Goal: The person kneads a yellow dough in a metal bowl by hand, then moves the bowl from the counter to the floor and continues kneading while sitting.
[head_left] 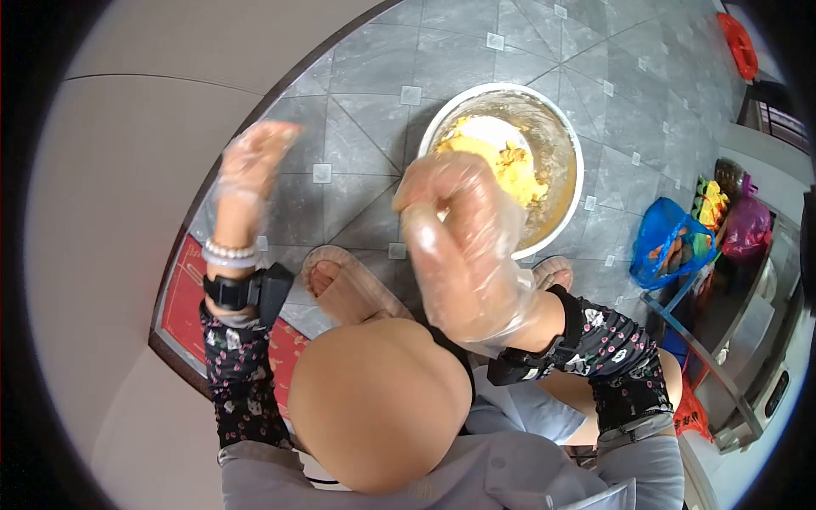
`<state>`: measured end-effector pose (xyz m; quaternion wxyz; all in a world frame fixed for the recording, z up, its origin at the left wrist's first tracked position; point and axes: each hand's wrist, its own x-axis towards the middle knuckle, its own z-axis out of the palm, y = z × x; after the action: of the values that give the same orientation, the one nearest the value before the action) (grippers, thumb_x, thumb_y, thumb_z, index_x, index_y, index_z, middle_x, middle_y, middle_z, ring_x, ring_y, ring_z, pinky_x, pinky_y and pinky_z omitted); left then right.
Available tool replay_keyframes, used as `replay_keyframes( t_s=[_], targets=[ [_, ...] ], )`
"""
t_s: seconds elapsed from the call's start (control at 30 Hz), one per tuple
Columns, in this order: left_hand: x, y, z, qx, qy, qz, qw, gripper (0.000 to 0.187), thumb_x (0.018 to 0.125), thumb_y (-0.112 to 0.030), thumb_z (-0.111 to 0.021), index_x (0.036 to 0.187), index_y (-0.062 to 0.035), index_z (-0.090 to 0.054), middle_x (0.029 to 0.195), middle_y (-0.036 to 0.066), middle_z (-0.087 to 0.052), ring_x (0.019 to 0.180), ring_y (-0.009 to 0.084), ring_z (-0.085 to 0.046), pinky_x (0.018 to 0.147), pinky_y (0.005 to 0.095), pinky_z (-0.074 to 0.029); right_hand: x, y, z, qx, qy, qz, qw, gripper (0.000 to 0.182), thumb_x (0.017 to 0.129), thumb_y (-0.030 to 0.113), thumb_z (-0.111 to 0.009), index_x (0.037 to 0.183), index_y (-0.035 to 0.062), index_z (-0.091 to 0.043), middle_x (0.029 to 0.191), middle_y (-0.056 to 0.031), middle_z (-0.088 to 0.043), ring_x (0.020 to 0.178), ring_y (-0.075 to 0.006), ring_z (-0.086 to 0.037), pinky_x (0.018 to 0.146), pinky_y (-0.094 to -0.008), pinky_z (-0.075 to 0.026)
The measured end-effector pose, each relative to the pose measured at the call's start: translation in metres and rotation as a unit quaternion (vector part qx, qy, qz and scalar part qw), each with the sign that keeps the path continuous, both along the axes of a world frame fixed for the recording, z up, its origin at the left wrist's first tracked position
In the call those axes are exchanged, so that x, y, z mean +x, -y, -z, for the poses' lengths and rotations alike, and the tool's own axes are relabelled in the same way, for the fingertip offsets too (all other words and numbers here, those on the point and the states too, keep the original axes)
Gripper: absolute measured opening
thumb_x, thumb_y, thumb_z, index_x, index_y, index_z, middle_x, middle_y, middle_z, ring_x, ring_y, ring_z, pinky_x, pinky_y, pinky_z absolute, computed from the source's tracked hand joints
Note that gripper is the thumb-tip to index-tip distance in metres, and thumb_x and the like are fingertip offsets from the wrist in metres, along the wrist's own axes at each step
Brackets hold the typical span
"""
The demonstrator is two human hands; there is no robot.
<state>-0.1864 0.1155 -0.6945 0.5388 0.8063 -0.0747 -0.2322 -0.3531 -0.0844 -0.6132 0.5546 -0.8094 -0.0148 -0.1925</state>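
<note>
Bowl [561, 161] on tiled floor [365, 64], yellow crumbly mixture [520, 180] and white powder [489, 129] inside. Right hand [463, 229], plastic-gloved, above bowl's near-left edge, fingers curled inward; cannot tell whether pinching anything. Left hand [259, 157], gloved, blurred, raised left of bowl, well apart; finger spread cannot be told. Blue bag [667, 246] right of bowl.

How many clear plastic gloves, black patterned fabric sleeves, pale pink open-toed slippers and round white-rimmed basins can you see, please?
Clear plastic gloves: 2
Black patterned fabric sleeves: 2
Pale pink open-toed slippers: 2
Round white-rimmed basin: 1
Total: 7
</note>
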Motion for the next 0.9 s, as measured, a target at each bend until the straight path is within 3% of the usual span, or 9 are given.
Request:
replay_keyframes(
  t_s=[0.17,0.27,0.33,0.43,0.53,0.6,0.67,0.7,0.9],
  targets=[
    [-0.013,-0.004,0.001,0.022,-0.045,-0.057,0.997,0.016,0.09,-0.022,-0.064,0.096,-0.0081,-0.068,0.06,-0.013,-0.043,0.048,-0.001,-0.03,0.043,0.0167,-0.023,0.015,-0.022,0.012,-0.077,0.092,0.038,0.992,0.016,0.084,0.008,-0.056,0.096,-0.0011,-0.052,0.087,-0.0149,-0.056,0.074,-0.0298,-0.054,0.064,-0.0401,-0.043],
    [-0.015,-0.002,0.001,-0.006,-0.095,-0.073,0.993,0.012,0.089,-0.016,-0.064,0.094,-0.0058,-0.069,0.08,-0.007,-0.062,0.063,0.0001,-0.044,0.056,0.016,-0.035,0.028,-0.036,0.003,-0.061,0.058,0.056,0.995,0.02,0.077,0.004,-0.059,0.096,-0.0015,-0.054,0.086,-0.0149,-0.056,0.073,-0.0311,-0.054,0.062,-0.0411,-0.042],
    [-0.025,0.007,0.005,-0.122,-0.105,-0.107,0.981,0.012,0.09,-0.014,-0.063,0.095,-0.0051,-0.068,0.084,-0.005,-0.064,0.069,0.0023,-0.05,0.062,0.0175,-0.04,0.04,-0.032,-0.018,-0.163,0.085,0.079,0.98,0.038,0.071,0.006,-0.061,0.106,-0.0046,-0.053,0.094,-0.0174,-0.056,0.078,-0.0303,-0.054,0.066,-0.0398,-0.042],
    [-0.024,0.008,0.002,-0.063,-0.06,-0.064,0.994,0.013,0.091,-0.013,-0.061,0.097,-0.0039,-0.067,0.09,-0.002,-0.065,0.08,0.0054,-0.055,0.072,0.0201,-0.044,0.073,0.014,-0.005,-0.019,0.297,0.111,0.948,0.036,0.082,0.014,-0.053,0.113,-0.005,-0.053,0.107,-0.0184,-0.056,0.091,-0.0284,-0.055,0.078,-0.0365,-0.044],
    [-0.02,0.002,0.0,0.004,-0.002,-0.026,1.0,0.015,0.092,-0.018,-0.061,0.096,-0.0052,-0.067,0.085,-0.004,-0.06,0.076,0.0042,-0.048,0.07,0.0205,-0.038,0.054,0.077,-0.056,0.209,0.223,0.225,0.925,0.029,0.089,0.018,-0.05,0.107,-0.0037,-0.055,0.102,-0.018,-0.058,0.091,-0.029,-0.055,0.079,-0.0375,-0.044],
    [-0.019,-0.001,0.003,0.017,0.039,-0.004,0.999,0.016,0.092,-0.023,-0.061,0.096,-0.0087,-0.067,0.072,-0.011,-0.051,0.059,0.0,-0.034,0.052,0.0177,-0.028,0.035,0.108,-0.079,0.321,0.199,0.217,0.9,0.028,0.093,0.022,-0.048,0.104,-0.0027,-0.056,0.099,-0.0177,-0.059,0.091,-0.0293,-0.055,0.079,-0.0382,-0.044],
    [-0.016,-0.007,0.018,0.007,0.08,-0.006,0.997,0.016,0.092,-0.022,-0.061,0.096,-0.0083,-0.067,0.076,-0.01,-0.052,0.063,0.0003,-0.036,0.055,0.0176,-0.028,0.013,0.128,-0.09,0.409,0.184,0.156,0.88,0.027,0.095,0.024,-0.047,0.101,-0.0011,-0.056,0.097,-0.017,-0.058,0.093,-0.0292,-0.053,0.081,-0.0389,-0.042],
    [-0.016,-0.01,0.019,0.017,0.056,0.002,0.998,0.016,0.092,-0.022,-0.061,0.097,-0.0081,-0.067,0.08,-0.01,-0.052,0.066,0.0007,-0.036,0.058,0.0176,-0.029,0.002,0.136,-0.093,0.442,0.187,0.074,0.874,0.023,0.095,0.022,-0.047,0.097,0.0004,-0.055,0.099,-0.0169,-0.056,0.098,-0.0292,-0.049,0.083,-0.0401,-0.04],
    [-0.018,-0.011,0.014,0.01,-0.016,-0.019,1.0,0.015,0.091,-0.022,-0.062,0.097,-0.0095,-0.067,0.074,-0.012,-0.049,0.058,-0.0013,-0.03,0.051,0.0165,-0.023,-0.014,0.133,-0.116,0.453,0.213,0.11,0.859,0.019,0.093,0.018,-0.049,0.099,0.0,-0.05,0.102,-0.0195,-0.051,0.099,-0.0324,-0.047,0.087,-0.0431,-0.039]
  ],
)
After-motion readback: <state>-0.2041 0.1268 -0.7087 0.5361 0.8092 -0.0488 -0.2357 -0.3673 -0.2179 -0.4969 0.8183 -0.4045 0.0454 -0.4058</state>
